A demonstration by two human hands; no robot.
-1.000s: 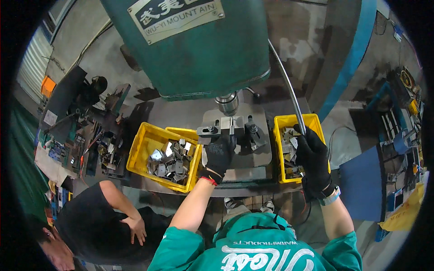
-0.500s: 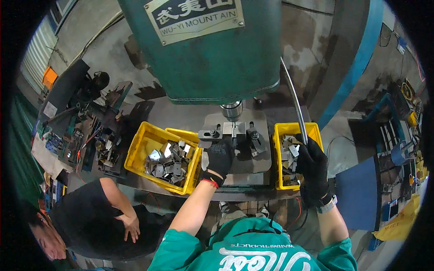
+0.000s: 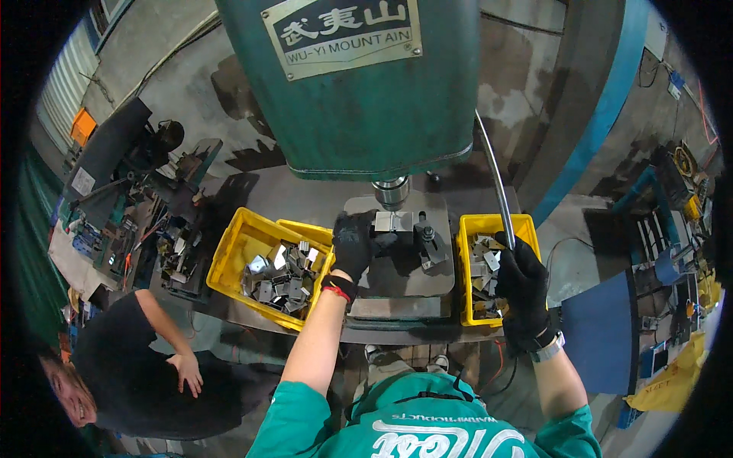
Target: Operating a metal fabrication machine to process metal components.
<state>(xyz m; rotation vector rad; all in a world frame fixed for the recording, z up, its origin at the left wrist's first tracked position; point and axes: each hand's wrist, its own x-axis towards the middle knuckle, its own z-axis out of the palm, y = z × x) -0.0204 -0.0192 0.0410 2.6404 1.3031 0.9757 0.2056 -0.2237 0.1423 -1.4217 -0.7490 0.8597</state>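
My right hand (image 3: 524, 286), in a black glove, is closed around the lower end of the long steel lever (image 3: 495, 172) of a green drill press (image 3: 366, 122). My gloved left hand (image 3: 353, 248) is at the left side of the fixture (image 3: 395, 237) under the drill chuck (image 3: 392, 192), covering the clamp there. Its fingers blend into the dark metal, so what they hold, if anything, is hidden. A shiny small metal piece (image 3: 393, 221) sits on top of the fixture, just below the chuck. The right clamp bolt (image 3: 428, 233) stands beside it.
A yellow bin (image 3: 221, 267) with several bent metal pieces stands left of the press table (image 3: 405, 286); a second yellow bin (image 3: 463, 278) of pieces stands right. At the lower left is another person (image 3: 153, 366). A second machine (image 3: 145, 175) stands farther left.
My left hand has moved left, from in front of the fixture to its left side, uncovering the fixture's front. My right hand stays on the lever. The other person has shifted slightly.
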